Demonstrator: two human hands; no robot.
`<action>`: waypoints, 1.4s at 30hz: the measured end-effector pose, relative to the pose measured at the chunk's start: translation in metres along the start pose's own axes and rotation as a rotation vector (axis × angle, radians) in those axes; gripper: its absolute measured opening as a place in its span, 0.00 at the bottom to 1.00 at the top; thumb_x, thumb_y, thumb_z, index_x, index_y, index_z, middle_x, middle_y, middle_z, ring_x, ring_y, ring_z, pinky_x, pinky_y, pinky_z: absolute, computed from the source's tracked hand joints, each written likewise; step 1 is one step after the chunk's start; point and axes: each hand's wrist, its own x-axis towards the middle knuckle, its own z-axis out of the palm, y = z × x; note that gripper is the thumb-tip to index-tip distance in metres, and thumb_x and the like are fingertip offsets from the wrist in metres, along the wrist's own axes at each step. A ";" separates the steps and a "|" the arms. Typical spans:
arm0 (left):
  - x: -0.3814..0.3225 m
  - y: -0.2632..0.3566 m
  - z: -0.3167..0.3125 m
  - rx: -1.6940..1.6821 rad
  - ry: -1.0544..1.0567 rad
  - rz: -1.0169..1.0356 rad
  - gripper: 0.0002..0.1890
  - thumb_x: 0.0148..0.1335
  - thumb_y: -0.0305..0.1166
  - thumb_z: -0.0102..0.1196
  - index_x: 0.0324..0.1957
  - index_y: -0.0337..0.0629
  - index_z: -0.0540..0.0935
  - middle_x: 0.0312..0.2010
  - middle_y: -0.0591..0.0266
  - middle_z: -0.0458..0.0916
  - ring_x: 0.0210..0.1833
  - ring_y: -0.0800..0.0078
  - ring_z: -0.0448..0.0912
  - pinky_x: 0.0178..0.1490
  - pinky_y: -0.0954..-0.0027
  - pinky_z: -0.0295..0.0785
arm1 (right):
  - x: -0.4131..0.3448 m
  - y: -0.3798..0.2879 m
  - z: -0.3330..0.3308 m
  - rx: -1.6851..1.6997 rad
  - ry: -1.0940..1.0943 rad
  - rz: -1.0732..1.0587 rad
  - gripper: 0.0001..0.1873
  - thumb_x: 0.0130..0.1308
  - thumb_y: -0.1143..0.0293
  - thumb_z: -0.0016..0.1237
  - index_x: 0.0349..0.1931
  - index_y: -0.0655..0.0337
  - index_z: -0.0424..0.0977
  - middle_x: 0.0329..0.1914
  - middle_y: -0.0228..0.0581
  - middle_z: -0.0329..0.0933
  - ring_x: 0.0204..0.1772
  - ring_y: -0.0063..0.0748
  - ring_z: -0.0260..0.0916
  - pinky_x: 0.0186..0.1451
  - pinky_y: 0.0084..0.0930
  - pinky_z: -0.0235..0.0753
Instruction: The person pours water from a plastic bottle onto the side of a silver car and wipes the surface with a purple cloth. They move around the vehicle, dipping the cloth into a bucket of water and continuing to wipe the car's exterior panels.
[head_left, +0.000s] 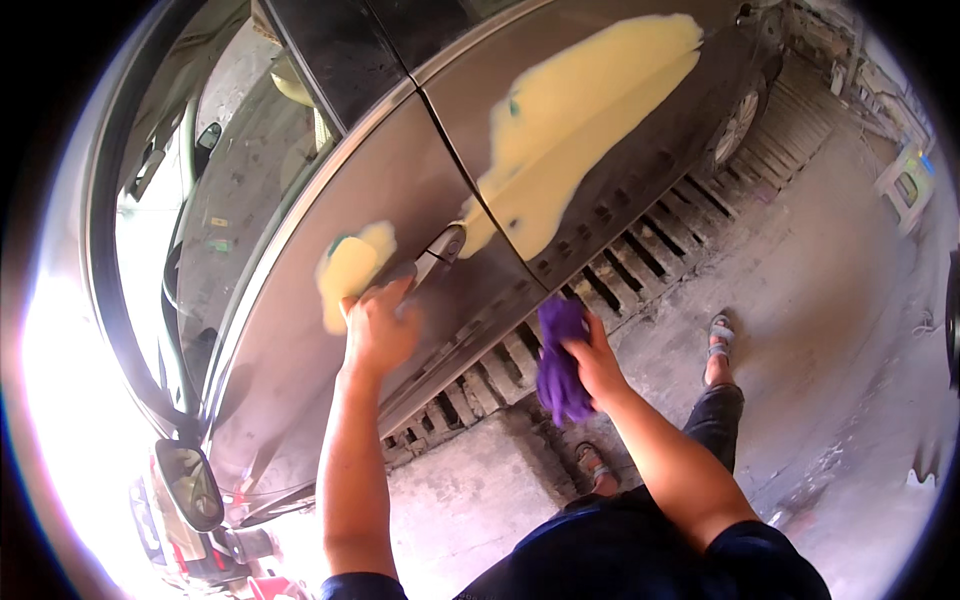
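My left hand (381, 328) is at the car door (300, 382), by the near end of the door handle (441, 253); it is slightly blurred and seems to hold nothing, and whether its fingertips touch the panel is unclear. A small patch of yellow body filler (351, 262) lies just beyond it. My right hand (598, 364) grips a bunched purple cloth or glove (559, 360) beside the lower edge of the car. Across the rear panel spreads a large, smooth patch of yellow filler (577, 127) with small green spots, reaching over the door gap to the handle.
A slotted concrete floor drain (637, 262) runs along the car. The side mirror (189, 484) sticks out at lower left, the rear wheel (739, 127) is at upper right. My sandalled feet stand on the concrete floor (780, 315). Car parts lie along the right edge.
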 end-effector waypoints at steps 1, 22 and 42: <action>0.000 -0.005 -0.001 -0.046 -0.026 -0.016 0.19 0.51 0.29 0.52 0.48 0.42 0.82 0.35 0.52 0.83 0.44 0.58 0.79 0.57 0.59 0.61 | 0.019 -0.002 0.023 -0.125 0.088 -0.190 0.27 0.65 0.70 0.50 0.61 0.61 0.55 0.53 0.44 0.69 0.53 0.34 0.68 0.54 0.29 0.71; 0.001 -0.025 -0.020 -0.225 -0.123 0.083 0.24 0.44 0.19 0.46 0.46 0.33 0.83 0.40 0.39 0.81 0.46 0.47 0.79 0.56 0.61 0.70 | 0.081 0.100 0.218 -0.253 0.490 -0.454 0.23 0.59 0.69 0.52 0.52 0.67 0.61 0.47 0.60 0.62 0.51 0.63 0.63 0.54 0.47 0.65; -0.049 0.013 0.016 0.131 0.166 0.028 0.35 0.45 0.26 0.52 0.62 0.34 0.69 0.60 0.50 0.70 0.63 0.56 0.68 0.57 0.51 0.65 | 0.050 -0.058 0.131 -0.889 0.209 -1.188 0.19 0.61 0.68 0.56 0.50 0.64 0.70 0.48 0.49 0.68 0.50 0.49 0.69 0.52 0.40 0.70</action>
